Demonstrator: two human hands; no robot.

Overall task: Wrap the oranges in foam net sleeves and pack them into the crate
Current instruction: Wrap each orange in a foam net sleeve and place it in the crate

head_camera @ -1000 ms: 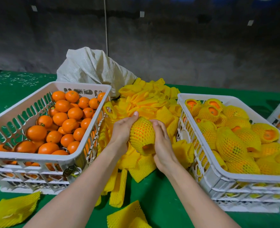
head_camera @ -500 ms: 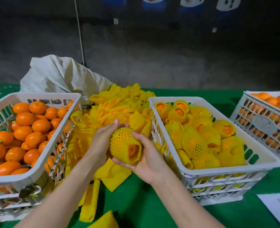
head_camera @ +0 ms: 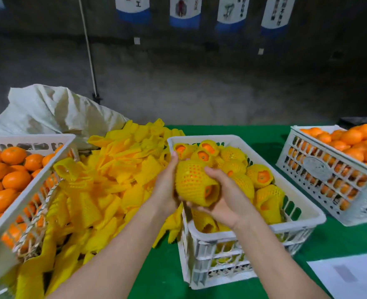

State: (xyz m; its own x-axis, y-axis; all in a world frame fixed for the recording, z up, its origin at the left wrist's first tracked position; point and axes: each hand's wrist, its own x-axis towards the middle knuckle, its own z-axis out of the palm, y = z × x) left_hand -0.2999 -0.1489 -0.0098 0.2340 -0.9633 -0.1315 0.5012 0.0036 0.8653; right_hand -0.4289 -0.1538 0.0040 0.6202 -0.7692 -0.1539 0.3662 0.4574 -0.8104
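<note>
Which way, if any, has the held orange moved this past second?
Yes: the netted orange moved right, from over the loose sleeves to above the left rim of the packing crate.

I have one view only, from the wide-angle camera on my head. It sits above and just short of the near end of the middle crate (head_camera: 212, 138), facing forward and down, close enough that my forearms (head_camera: 117, 251) fill the bottom. Beyond the crate it reaches the wall (head_camera: 200, 83); neighbouring crates are cut off at both edges.
</note>
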